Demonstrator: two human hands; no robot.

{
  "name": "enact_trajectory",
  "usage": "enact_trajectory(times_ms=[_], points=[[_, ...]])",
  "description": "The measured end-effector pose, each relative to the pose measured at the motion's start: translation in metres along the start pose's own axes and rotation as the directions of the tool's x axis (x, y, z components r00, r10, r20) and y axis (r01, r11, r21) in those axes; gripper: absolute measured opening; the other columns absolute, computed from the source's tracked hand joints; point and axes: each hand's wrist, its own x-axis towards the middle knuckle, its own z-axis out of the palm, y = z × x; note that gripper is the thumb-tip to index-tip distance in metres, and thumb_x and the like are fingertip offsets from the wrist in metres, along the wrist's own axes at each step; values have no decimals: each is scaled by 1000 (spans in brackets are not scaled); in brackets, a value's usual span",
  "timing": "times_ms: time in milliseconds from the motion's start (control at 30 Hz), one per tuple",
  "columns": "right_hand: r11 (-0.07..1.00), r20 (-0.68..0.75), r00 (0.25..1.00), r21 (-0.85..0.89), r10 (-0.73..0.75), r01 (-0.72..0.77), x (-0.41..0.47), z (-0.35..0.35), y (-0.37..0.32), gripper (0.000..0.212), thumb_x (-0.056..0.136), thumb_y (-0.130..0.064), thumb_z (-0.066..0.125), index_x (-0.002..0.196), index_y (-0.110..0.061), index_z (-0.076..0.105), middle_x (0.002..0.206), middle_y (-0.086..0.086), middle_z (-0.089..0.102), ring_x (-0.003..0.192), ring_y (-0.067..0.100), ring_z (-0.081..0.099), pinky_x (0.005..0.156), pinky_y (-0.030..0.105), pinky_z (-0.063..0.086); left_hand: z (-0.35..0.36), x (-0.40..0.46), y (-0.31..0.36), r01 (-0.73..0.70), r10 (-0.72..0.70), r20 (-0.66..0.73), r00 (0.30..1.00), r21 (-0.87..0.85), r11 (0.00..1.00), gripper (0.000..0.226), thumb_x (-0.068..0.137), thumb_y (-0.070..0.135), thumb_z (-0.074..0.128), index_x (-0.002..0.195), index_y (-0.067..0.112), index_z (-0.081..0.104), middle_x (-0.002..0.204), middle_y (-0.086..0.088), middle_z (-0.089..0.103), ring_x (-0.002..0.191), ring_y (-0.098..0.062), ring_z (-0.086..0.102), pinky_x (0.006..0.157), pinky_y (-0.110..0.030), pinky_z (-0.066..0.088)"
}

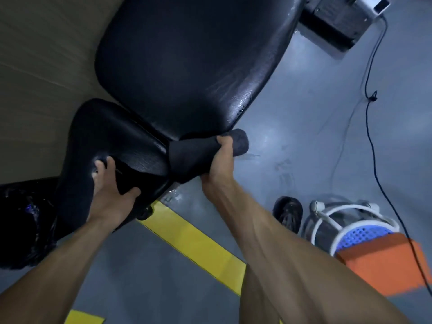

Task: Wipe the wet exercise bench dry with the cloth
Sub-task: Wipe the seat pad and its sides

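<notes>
Floor: smooth grey painted floor (304,108), glossy, with pale wet-looking streaks on the right part.
Floor marking: broad yellow painted stripe (196,246) running diagonally across the lower middle; a second yellow patch (81,318) at the bottom edge.
Wall: beige ribbed wall surface (35,66) filling the upper left.
Cable: thin black cable (369,127) trailing down the floor on the right side.
Equipment: dark boxy machine base (336,19) at the top right; white-framed round unit with a blue perforated basket (360,235) at the lower right, an orange block (383,265) just beside it.
Bag: crumpled shiny black plastic bag (21,220) at the left edge.
Light: dim, cool, with soft reflections on the floor.
</notes>
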Motion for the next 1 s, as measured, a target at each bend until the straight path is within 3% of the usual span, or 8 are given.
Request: enact_trajectory(times_ms=[133,233,367,467,567,700,833,1000], points=[[999,55,998,-37,13,-11,10,-12,-21,82,50,-50,66,126,-20,65,116,5,75,104,24,72,90,38,59,-13,-9,25,31,-31,4,999,48,998,84,95,27,60,158,31,4,166,9,-9,140,1,10,120,-38,18],[991,71,993,-90,-89,95,29,-15,-62,67,61,-49,64,122,-21,67,116,4,75,107,24,69,95,41,56,-21,-10,55,-136,146,-46,988,176,975,71,95,29,56,157,25,20,166,2,10,148,-13,21,117,-33,21],[967,56,977,-144,-204,210,31,-8,-90,63,70,-51,56,129,-28,58,122,-1,69,114,22,63,104,46,49,-13,9,135,-541,554,16,832,240,806,61,97,20,55,153,23,32,164,-3,20,150,-16,19,117,-21,13],[946,29,967,-199,-255,255,9,-8,-46,63,82,-41,59,143,-27,48,124,-2,66,113,15,62,102,36,48,1,27,200,-690,694,115,710,308,655,59,99,23,51,154,26,30,165,-6,15,152,-23,14,122,-30,11],[933,126,975,-291,-182,211,-10,-16,-22,64,88,-37,57,148,-25,41,125,3,65,112,20,62,104,40,48,14,43,242,-694,656,249,713,383,609,60,102,29,45,156,34,19,167,0,-2,153,-26,-2,122,-39,9],[832,50,901,-364,-431,418,38,-12,-115,66,73,-47,52,130,-14,60,118,8,71,112,25,66,102,49,51,18,52,258,-646,564,316,763,332,687,56,105,28,38,155,41,16,166,10,-10,152,-20,-13,121,-40,5],[773,9,840,-386,-543,504,62,15,-203,60,85,-43,52,141,-22,51,121,4,69,113,26,63,102,44,49,11,58,263,-608,534,323,781,200,769,47,106,31,34,150,47,28,164,20,-1,151,-9,-9,121,-35,2],[820,21,909,-422,-417,386,19,0,-115,56,100,-33,53,152,-29,36,135,3,64,125,25,58,98,29,42,4,57,273,-572,486,387,784,144,808,45,107,29,33,149,45,32,162,21,0,150,-9,-10,115,-25,-1]])
